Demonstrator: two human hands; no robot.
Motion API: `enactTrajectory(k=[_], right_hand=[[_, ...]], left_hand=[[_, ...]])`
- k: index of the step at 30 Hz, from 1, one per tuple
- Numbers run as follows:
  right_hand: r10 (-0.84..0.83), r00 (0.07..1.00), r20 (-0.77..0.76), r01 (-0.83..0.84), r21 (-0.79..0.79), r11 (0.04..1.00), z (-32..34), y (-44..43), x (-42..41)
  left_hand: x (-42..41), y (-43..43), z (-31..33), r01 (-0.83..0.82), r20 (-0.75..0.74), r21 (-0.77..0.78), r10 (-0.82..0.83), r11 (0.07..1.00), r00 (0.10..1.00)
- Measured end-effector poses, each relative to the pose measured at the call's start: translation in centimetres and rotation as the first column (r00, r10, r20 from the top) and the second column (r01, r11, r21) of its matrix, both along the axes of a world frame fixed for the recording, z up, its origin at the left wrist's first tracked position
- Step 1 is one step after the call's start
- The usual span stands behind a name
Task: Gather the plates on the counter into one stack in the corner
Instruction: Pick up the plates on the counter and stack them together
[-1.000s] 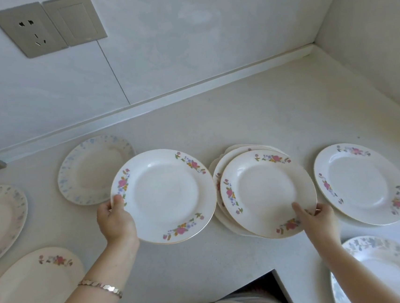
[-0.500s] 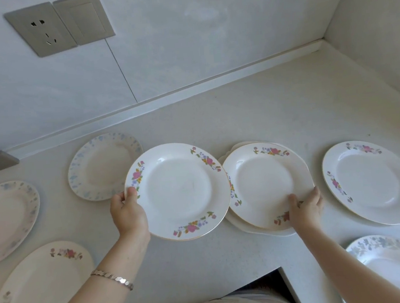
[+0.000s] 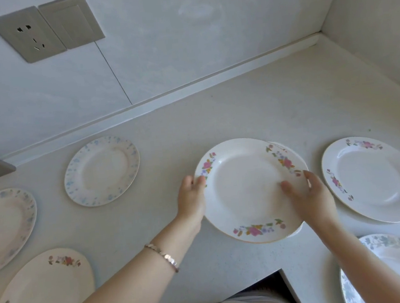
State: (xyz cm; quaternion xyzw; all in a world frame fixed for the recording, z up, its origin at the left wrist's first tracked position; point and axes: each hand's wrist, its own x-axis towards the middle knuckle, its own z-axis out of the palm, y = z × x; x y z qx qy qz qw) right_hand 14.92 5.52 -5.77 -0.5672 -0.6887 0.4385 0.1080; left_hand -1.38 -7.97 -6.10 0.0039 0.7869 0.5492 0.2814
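Floral plate (image 3: pixel 244 186) gripped by left hand (image 3: pixel 191 198) and right hand (image 3: pixel 308 196), over stack (image 3: pixel 296 233).

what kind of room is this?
Most likely a home kitchen: a pale stone-look counter running into a wall corner, a wall socket above it, and floral dinner plates spread out, both hands stacking one.
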Motion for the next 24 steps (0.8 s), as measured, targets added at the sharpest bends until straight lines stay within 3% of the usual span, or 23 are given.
enactTrajectory(k=[2,5,9,14,17,21,22,24], right_hand=[[-0.029,0.999,0.040,0.028,0.027,0.999,-0.5,1.0,0.9],[-0.043,0.993,0.111,0.035,0.073,0.997,-1.3,2.0,1.6],[0.015,0.972,0.236,-0.032,0.068,0.997,-2.4,2.8,1.6],[0.040,0.945,0.325,-0.083,0.117,0.990,-3.6,3.1,1.1],[0.012,0.926,0.376,-0.070,0.141,0.987,-3.7,3.4,1.1],[0.041,0.874,0.484,-0.177,0.239,0.955,-3.7,4.0,1.6],[0.047,0.883,0.467,-0.180,0.243,0.953,-3.8,4.4,1.7],[0.057,0.941,0.332,-0.135,0.216,0.967,-4.5,5.0,1.9]], left_hand=[[-0.1,1.3,-0.5,0.221,-0.068,-0.190,-0.237,0.957,0.969],[0.0,3.2,-0.3,0.440,-0.092,-0.485,-0.545,0.756,0.834],[-0.3,4.8,-0.4,0.441,-0.111,-0.706,-0.703,0.553,0.703],[-1.0,4.8,-2.1,0.434,-0.040,-0.827,-0.808,0.356,0.588],[-1.1,4.5,-2.4,0.430,-0.065,-0.827,-0.821,0.363,0.567],[-1.2,4.0,-2.8,0.431,-0.152,-0.777,-0.801,0.459,0.578],[-1.1,3.9,-2.9,0.439,-0.173,-0.740,-0.775,0.510,0.608],[-0.9,4.1,-3.2,0.440,-0.183,-0.561,-0.623,0.702,0.761]])
